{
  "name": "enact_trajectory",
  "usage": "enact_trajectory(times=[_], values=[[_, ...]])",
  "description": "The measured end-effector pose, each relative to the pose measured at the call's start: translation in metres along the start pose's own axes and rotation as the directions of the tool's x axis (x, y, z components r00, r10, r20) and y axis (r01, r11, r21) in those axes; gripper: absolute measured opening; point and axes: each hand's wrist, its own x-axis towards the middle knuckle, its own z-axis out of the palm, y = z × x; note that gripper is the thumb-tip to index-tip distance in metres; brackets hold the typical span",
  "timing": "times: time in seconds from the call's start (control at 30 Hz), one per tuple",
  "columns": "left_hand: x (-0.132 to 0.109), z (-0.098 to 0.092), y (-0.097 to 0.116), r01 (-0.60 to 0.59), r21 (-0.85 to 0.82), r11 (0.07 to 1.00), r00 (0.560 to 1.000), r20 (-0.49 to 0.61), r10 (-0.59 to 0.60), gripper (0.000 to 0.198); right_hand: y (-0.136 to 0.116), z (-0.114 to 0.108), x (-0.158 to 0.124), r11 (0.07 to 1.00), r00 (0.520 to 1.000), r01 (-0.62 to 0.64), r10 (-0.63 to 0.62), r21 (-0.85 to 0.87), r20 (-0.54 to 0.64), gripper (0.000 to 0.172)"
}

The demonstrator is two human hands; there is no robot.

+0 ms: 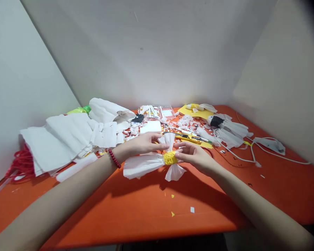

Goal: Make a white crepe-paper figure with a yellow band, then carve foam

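Observation:
A paper fish with a yellow scaled body lies sideways in front of me, just over the table. Its long white crepe-paper tail spreads to the left, and white fins stick out above and below the body. My right hand grips its right end between thumb and fingers, hiding the tip. From the left, my left hand reaches over the tail, its fingers closed on the upper white fin. A red bead bracelet circles my left wrist.
On the orange table, white paper sheets and red cord lie left. Behind my hands are paper scraps, a yellow cutter knife and a clear box. A black-and-white paper fish and white cable lie right.

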Motion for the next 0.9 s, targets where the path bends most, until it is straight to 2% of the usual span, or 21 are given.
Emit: enact_trajectory(times=[0.17, 0.33, 0.4, 0.47, 0.5, 0.57, 0.63, 0.77, 0.83, 0.9], values=[[0.007, -0.006, -0.010, -0.038, -0.011, 0.999, 0.995, -0.091, 0.037, 0.033, -0.002, 0.002, 0.000, 1.000, 1.000, -0.009, 0.008, -0.019, -0.013, 0.042], [0.009, -0.005, -0.010, -0.055, 0.179, 0.982, 0.975, -0.201, 0.091, 0.029, -0.002, 0.004, 0.001, 0.999, 0.999, -0.009, 0.007, -0.049, -0.035, 0.042], [0.002, -0.002, -0.004, -0.050, 0.297, 0.953, 0.940, -0.308, 0.145, 0.030, -0.002, 0.004, 0.001, 0.998, 0.998, -0.010, 0.006, -0.070, -0.058, 0.042], [-0.010, 0.003, 0.002, -0.045, 0.421, 0.906, 0.871, -0.427, 0.242, 0.035, -0.002, 0.003, 0.002, 0.997, 0.996, -0.003, -0.005, -0.081, -0.094, 0.040], [-0.017, 0.006, 0.004, -0.049, 0.481, 0.875, 0.850, -0.440, 0.289, 0.034, -0.002, 0.002, 0.003, 0.997, 0.994, 0.003, -0.011, -0.082, -0.106, 0.039], [-0.030, 0.013, 0.005, -0.130, 0.578, 0.805, 0.853, -0.349, 0.389, 0.034, -0.003, 0.001, 0.006, 0.998, 0.994, 0.014, -0.022, -0.069, -0.110, 0.038], [-0.037, 0.019, 0.001, -0.175, 0.619, 0.765, 0.875, -0.258, 0.409, 0.041, -0.004, 0.001, 0.010, 0.999, 0.995, 0.021, -0.026, -0.048, -0.099, 0.037], [-0.037, 0.024, -0.010, -0.215, 0.591, 0.778, 0.878, -0.231, 0.419, 0.032, -0.009, 0.007, 0.018, 0.998, 0.997, 0.051, -0.053, -0.033, -0.058, 0.037], [-0.036, 0.024, -0.015, -0.229, 0.596, 0.769, 0.851, -0.262, 0.456, 0.029, -0.012, 0.010, 0.021, 0.997, 0.997, 0.073, -0.074, -0.029, -0.034, 0.037], [-0.037, 0.026, -0.019, -0.237, 0.654, 0.719, 0.799, -0.290, 0.527, 0.027, -0.014, 0.013, 0.022, 0.996, 0.996, 0.086, -0.087, -0.017, -0.021, 0.036]])
